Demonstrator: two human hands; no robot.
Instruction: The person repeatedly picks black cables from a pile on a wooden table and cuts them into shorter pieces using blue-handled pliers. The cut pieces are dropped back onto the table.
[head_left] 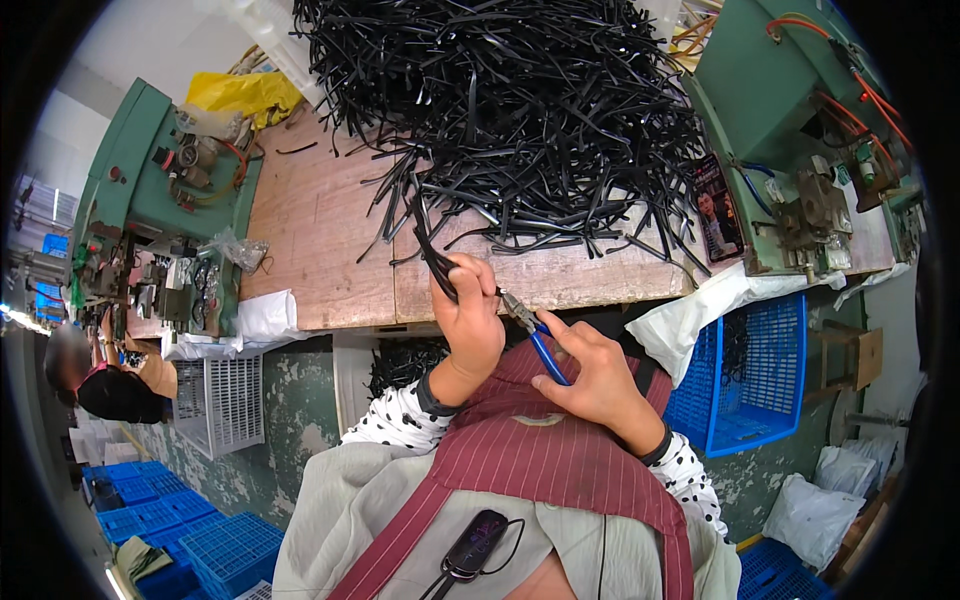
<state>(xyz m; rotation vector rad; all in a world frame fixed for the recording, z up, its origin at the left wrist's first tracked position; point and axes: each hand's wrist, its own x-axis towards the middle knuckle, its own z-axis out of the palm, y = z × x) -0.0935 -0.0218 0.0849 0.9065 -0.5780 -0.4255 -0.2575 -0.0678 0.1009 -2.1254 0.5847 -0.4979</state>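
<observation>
My left hand (468,322) is closed around a few slim black eyeglass temples (432,250), which stick up over the near edge of the table. My right hand (595,372) grips a pair of blue-handled pliers (543,348). The metal jaws reach to the fingers of my left hand, at the lower end of the held temples. Whether the jaws bite on a part there is too small to tell. Just beyond both hands, a big heap of loose black temples (500,120) covers the far middle of the wooden table (310,220).
Green machines stand at the left (120,150) and right (740,90) of the table. White bags (690,310) drape over the front edge. Below are a blue crate (760,390) on the right and a white crate (222,405) on the left. More blue crates (235,550) lie at lower left.
</observation>
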